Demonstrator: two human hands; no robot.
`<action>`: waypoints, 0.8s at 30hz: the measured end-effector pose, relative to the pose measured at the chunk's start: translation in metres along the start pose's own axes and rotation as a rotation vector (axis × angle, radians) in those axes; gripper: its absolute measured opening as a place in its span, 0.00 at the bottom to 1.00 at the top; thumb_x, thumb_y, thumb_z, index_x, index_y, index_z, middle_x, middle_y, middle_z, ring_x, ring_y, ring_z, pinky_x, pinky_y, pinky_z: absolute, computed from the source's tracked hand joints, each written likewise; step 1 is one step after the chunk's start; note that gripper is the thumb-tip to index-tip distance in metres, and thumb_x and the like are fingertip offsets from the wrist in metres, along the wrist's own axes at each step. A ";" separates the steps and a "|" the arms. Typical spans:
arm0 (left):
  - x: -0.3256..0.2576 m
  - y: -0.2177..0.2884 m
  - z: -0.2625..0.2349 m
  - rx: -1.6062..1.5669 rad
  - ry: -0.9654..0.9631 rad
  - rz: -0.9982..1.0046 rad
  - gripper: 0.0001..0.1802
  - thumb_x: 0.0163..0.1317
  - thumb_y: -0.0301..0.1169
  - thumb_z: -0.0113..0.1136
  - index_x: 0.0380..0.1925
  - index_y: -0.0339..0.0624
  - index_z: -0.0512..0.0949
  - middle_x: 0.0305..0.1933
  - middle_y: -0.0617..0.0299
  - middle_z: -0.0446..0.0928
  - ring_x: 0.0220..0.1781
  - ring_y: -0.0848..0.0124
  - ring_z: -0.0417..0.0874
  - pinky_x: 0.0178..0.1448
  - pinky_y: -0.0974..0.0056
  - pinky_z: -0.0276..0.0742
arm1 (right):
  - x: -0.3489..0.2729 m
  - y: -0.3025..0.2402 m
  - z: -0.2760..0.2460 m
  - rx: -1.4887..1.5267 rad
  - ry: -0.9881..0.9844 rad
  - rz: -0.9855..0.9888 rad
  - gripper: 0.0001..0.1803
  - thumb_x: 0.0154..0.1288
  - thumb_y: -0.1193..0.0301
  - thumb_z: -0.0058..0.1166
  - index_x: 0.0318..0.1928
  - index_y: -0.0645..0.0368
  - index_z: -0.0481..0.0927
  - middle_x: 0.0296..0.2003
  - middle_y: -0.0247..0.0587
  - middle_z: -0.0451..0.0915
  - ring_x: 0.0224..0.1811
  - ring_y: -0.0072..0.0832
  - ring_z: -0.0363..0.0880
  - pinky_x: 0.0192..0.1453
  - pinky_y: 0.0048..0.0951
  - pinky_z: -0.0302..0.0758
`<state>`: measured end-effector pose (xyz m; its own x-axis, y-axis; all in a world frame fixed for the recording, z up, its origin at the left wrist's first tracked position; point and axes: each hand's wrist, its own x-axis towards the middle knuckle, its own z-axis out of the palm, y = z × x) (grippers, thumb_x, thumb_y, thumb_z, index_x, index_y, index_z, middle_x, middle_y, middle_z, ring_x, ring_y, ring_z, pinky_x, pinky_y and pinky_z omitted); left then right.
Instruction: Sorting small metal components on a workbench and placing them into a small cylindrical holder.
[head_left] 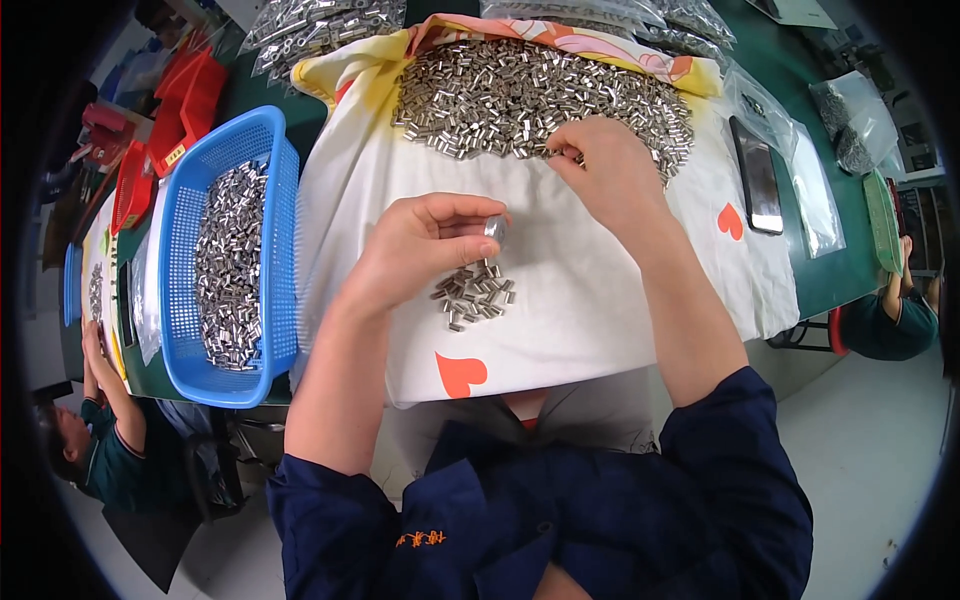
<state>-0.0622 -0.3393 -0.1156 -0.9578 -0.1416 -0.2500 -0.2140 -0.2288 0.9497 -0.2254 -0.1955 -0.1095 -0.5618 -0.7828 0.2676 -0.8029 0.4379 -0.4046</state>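
My left hand [425, 245] grips a short, round silvery metal piece [495, 231] between thumb and fingers, just above the cloth. Below it lies a small heap of metal sleeves [478, 296]. At the front edge of a large pile of the same small, shiny metal sleeves [500, 90], my right hand [607, 165] has thumb and forefinger pinched together. What sits between those fingertips is too small to make out. A white cloth [560, 320] with red hearts and a yellow-and-pink border lies under both heaps.
A blue plastic basket [180, 300] of metal sleeves stands at the left, with red bins [185, 100] beyond. On the right lie a phone [757, 175] and clear plastic bags [812, 190]. Bagged metal parts [330, 30] line the back. Co-workers [120, 430] sit at both sides.
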 end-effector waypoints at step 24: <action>0.003 -0.002 -0.003 -0.144 0.099 0.060 0.19 0.50 0.21 0.59 0.45 0.31 0.72 0.38 0.57 0.77 0.38 0.75 0.78 0.46 0.72 0.74 | -0.011 -0.039 -0.004 0.687 -0.285 0.074 0.06 0.48 0.74 0.56 0.28 0.62 0.77 0.25 0.33 0.77 0.29 0.19 0.74 0.35 0.20 0.70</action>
<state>-0.0644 -0.3427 -0.1187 -0.9431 -0.2511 -0.2180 -0.1211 -0.3513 0.9284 -0.1887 -0.2018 -0.0930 -0.4608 -0.8873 0.0197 -0.4072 0.1916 -0.8930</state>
